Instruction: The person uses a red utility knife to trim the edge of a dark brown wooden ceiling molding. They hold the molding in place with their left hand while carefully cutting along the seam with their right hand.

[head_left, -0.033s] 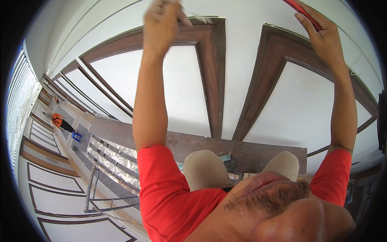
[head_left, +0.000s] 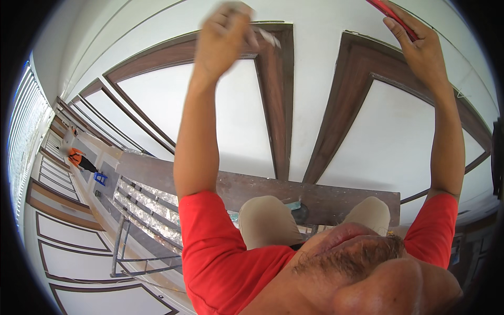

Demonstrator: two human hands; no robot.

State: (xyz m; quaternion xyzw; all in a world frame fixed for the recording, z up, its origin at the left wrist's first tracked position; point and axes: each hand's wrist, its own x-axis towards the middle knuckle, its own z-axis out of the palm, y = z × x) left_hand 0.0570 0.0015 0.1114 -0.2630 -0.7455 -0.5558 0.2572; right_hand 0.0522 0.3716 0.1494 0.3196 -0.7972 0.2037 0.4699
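Note:
Both arms are raised toward the panelled surface. My left hand (head_left: 223, 39) is smeared by motion, its fingers curled together near the top edge of the left brown frame (head_left: 281, 94). A pale, blurred strip-like piece (head_left: 270, 38) shows just beyond its fingertips; its kind cannot be made out. My right hand (head_left: 422, 52) grips a slim red object (head_left: 395, 20) against the white surface above the right brown frame (head_left: 357, 63). The thumb lies along its near side, and its far end runs out at the picture's top, so its kind does not show.
A long brown plank (head_left: 152, 170) crosses in front of my knees. A small teal piece (head_left: 293, 205) and a dark round thing (head_left: 300, 214) lie on it. Metal scaffold rails (head_left: 122, 247) stand at left. Farther off are a person in an orange vest (head_left: 76, 157) and a blue stool (head_left: 100, 179).
My left hand has shifted a little right and down, with the pale piece moving along. My right hand and the red object look nearly unmoved.

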